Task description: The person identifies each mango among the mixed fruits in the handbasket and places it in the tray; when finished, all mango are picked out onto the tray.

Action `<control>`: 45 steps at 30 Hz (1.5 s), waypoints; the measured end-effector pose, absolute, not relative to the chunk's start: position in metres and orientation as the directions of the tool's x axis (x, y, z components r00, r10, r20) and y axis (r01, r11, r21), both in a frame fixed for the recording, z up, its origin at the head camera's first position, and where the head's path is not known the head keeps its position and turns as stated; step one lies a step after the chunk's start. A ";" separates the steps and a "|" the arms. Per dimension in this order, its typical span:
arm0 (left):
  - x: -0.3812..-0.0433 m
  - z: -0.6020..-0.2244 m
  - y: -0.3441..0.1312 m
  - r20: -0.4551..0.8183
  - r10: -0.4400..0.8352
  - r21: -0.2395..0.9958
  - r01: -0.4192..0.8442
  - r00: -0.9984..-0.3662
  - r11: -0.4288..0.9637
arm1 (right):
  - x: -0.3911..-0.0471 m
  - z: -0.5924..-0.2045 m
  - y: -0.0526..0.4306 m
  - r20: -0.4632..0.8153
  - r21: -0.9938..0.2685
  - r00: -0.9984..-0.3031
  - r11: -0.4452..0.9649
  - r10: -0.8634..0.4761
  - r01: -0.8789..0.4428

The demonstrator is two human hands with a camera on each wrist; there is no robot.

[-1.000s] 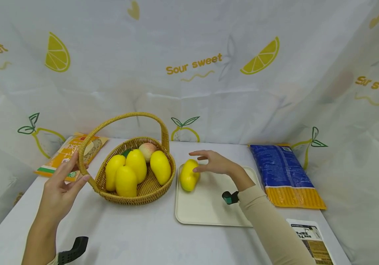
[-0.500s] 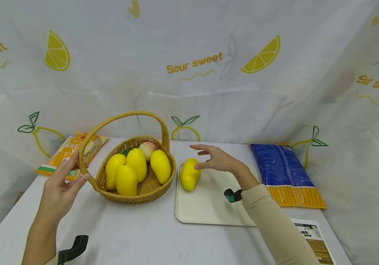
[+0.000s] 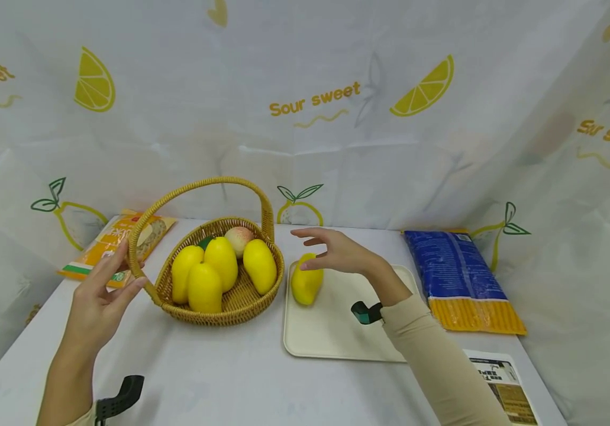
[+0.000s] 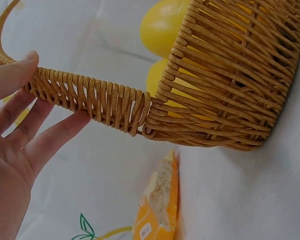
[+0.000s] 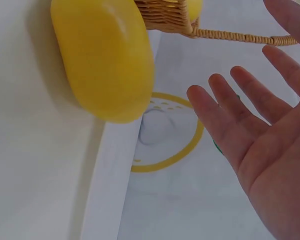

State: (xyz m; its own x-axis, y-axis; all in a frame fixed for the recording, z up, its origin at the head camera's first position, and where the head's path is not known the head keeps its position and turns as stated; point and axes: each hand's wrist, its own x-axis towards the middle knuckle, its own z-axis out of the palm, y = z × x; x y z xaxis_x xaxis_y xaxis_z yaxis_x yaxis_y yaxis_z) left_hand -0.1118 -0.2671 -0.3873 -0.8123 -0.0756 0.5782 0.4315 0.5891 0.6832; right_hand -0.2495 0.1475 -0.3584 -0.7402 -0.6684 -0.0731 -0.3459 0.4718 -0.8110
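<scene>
I'm pinching the basket's (image 3: 225, 318) handle (image 3: 225, 180) with my left hand (image 3: 98, 299); my right hand (image 3: 339, 251), fingers spread, is drifting basketward, leaving the mango (image 3: 305, 289) beside the basket ungripped.

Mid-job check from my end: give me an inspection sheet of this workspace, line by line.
Surface: white table, flat where visible.
Job's things: wicker basket holding four yellow fruits, a peach-like one and something green, mostly hidden; a single yellow fruit lies on the cream tray.
Clutter: orange bag behind the left hand; blue-and-yellow bag and printed packet at right.
Hands: left hand grips the basket handle; right hand open, apart from the tray's fruit.
Cables: nothing seen.
Surroundings: lemon-print sheet, creased.
</scene>
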 end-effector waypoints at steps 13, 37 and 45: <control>-0.111 -0.385 -0.266 0.569 -0.081 0.685 0.417 -0.818 0.597 | -0.247 -0.348 0.119 -0.053 -0.814 -0.716 0.446 -0.696 -0.373; -0.110 -0.387 -0.266 0.563 -0.102 0.689 0.397 -0.820 0.606 | -0.254 -0.344 0.066 -0.117 -0.765 -0.690 0.508 -0.714 -0.396; -0.109 -0.387 -0.265 0.557 -0.100 0.691 0.393 -0.824 0.606 | -0.254 -0.350 0.060 -0.169 -0.750 -0.705 0.554 -0.689 -0.362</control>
